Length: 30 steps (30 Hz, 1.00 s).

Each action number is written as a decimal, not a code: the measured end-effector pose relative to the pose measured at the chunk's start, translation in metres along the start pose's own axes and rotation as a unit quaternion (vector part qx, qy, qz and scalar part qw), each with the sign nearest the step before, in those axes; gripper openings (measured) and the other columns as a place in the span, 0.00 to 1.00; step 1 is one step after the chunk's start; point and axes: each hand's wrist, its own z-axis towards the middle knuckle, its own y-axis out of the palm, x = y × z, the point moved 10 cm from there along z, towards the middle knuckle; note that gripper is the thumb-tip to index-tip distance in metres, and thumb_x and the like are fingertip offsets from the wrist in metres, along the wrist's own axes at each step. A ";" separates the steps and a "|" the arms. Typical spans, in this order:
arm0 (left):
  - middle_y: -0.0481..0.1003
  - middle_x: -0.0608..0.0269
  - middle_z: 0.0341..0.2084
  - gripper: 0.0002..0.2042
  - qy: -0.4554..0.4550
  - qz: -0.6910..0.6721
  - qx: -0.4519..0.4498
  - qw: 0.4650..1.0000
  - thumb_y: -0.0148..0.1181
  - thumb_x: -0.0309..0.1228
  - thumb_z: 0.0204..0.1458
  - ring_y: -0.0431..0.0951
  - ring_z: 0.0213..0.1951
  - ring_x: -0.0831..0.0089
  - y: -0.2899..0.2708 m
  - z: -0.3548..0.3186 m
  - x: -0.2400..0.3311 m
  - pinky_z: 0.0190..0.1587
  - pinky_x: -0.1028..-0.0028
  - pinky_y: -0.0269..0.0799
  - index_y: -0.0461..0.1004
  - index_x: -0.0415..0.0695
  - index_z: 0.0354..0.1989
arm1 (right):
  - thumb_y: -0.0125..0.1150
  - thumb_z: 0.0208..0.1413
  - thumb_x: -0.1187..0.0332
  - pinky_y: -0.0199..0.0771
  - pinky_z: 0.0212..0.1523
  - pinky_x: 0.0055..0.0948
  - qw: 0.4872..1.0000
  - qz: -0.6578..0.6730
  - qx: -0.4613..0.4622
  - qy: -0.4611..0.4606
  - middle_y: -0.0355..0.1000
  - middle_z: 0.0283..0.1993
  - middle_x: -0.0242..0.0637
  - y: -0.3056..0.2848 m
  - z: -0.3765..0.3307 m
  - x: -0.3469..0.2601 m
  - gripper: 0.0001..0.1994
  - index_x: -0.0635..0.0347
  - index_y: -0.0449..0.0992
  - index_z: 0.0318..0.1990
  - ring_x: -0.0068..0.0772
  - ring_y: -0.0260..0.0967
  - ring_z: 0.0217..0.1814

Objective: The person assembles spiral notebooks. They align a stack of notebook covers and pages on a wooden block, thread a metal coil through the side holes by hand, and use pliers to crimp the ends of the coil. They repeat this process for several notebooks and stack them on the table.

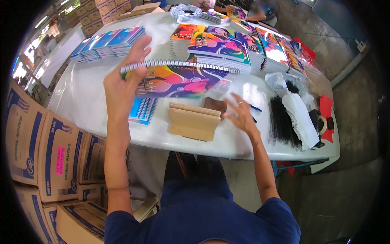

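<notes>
My left hand [124, 79] grips a colourful spiral notebook [178, 81] at its left end, holding it tilted above the table with the wire binding along its upper edge. My right hand [243, 116] is apart from the notebook, low over the table, fingers spread and slightly blurred, holding nothing I can see. Beside it are a small dark brown object [215, 105], partly hidden, and a blue pen [256, 108]. A folded cardboard piece [193, 124] stands between my hands near the front edge. Under the held notebook lie small blue spiral notebooks [142, 112].
Colourful notebook stacks [221, 46] fill the far middle and right, with blue notebook stacks [107, 40] far left. Black wire bindings [284, 122] and white plastic [300, 122] lie right. Cartons [57, 154] rise at my left. Another person's hand [230, 9] shows across the table [85, 93].
</notes>
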 end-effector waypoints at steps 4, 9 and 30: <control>0.68 0.53 0.59 0.28 0.022 0.136 -0.141 0.980 0.64 0.34 0.50 0.67 0.60 0.55 0.077 -0.077 -0.041 0.61 0.59 0.63 0.67 0.40 0.60 | 0.59 0.55 0.58 0.54 0.59 0.51 0.960 -0.216 0.015 0.180 0.63 0.58 0.55 -0.013 -0.048 0.069 0.23 0.49 0.69 0.59 0.51 0.57 0.63; 0.69 0.57 0.58 0.27 0.142 0.426 -0.133 0.884 0.64 0.34 0.49 0.65 0.61 0.51 0.126 -0.114 -0.069 0.61 0.53 0.59 0.67 0.43 0.59 | 0.56 0.57 0.66 0.67 0.46 0.42 0.952 -0.146 -0.002 0.267 0.67 0.46 0.51 -0.029 -0.057 0.048 0.21 0.50 0.68 0.59 0.48 0.67 0.48; 0.73 0.63 0.54 0.29 0.148 0.439 -0.087 0.882 0.67 0.30 0.42 0.71 0.56 0.54 0.106 -0.107 -0.059 0.56 0.55 0.64 0.70 0.49 0.58 | 0.47 0.66 0.61 0.69 0.31 0.23 0.832 0.458 -0.207 0.233 0.71 0.30 0.35 -0.023 -0.034 -0.110 0.19 0.71 0.75 0.38 0.24 0.69 0.31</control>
